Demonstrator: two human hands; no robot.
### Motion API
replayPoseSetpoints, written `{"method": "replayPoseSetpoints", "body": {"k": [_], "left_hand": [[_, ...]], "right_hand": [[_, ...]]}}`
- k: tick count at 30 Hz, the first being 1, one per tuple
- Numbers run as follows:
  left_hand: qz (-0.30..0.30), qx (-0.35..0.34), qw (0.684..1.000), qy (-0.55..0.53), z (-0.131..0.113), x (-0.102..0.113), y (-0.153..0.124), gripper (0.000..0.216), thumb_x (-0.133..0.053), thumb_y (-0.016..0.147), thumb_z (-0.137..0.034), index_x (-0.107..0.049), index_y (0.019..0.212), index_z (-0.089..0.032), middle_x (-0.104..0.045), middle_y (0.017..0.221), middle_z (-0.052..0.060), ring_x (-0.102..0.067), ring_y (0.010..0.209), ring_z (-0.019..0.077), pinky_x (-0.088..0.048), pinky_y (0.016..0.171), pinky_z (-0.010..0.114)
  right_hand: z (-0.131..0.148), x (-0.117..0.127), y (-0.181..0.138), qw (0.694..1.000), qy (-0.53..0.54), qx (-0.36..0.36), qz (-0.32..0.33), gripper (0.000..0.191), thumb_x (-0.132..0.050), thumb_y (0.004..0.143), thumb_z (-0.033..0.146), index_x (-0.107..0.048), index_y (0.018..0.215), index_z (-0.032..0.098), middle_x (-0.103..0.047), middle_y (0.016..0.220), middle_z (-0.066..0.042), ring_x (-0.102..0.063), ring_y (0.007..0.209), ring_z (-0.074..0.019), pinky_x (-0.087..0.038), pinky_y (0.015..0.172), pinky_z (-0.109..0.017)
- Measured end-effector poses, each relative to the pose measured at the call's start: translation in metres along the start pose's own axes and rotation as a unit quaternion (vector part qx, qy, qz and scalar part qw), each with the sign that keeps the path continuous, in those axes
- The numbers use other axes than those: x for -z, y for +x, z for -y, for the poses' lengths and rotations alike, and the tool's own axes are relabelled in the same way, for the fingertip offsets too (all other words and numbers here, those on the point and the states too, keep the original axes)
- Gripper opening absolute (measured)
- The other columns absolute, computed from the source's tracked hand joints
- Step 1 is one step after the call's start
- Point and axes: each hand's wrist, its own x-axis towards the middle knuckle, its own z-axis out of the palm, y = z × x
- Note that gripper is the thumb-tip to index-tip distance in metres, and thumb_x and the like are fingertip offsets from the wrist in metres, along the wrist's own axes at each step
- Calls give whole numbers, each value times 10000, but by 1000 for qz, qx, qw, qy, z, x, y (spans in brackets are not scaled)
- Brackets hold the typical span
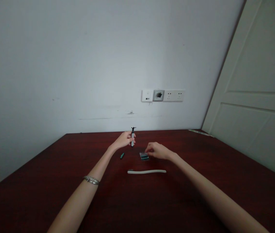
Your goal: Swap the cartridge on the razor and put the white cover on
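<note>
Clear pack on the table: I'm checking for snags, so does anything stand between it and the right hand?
Nothing visible does: the right hand is at the clear pack, fingertips seemingly touching its edge. The long pale stick lies nearer the camera, out of the way.

The person has both bare arms stretched out in front, slanting inward. The left hand (124, 139) reaches a bit farther, fingers curled in a grip, from where I stand; the right hand (158, 150) bends inward at the wrist (173, 156), its knuckles raised and fingers crooked.
</note>
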Motion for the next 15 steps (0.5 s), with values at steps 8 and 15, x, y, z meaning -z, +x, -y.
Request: {"method": "replayPoseSetpoints", "body": {"k": [8,15], "left_hand": [[3,-5,1000,-3,7,0,2,157,-487,768,-123,-503,925,-119,-646,719,65,-631,586,135,-488,542,244],[-6,-19,1000,-15,2,-4,-1,154,-495,767,-125,-513,920,-119,-640,719,63,-625,594,127,-477,538,224]], "right_hand": [[4,-9,0,1000,-25,15,-1,166,-548,827,280,-696,885,235,-608,916,-35,-575,799,-145,-384,638,-217],[2,-12,0,999,-25,26,11,153,-557,824,262,-696,874,222,-608,916,-37,-576,795,-141,-390,656,-218]]}}
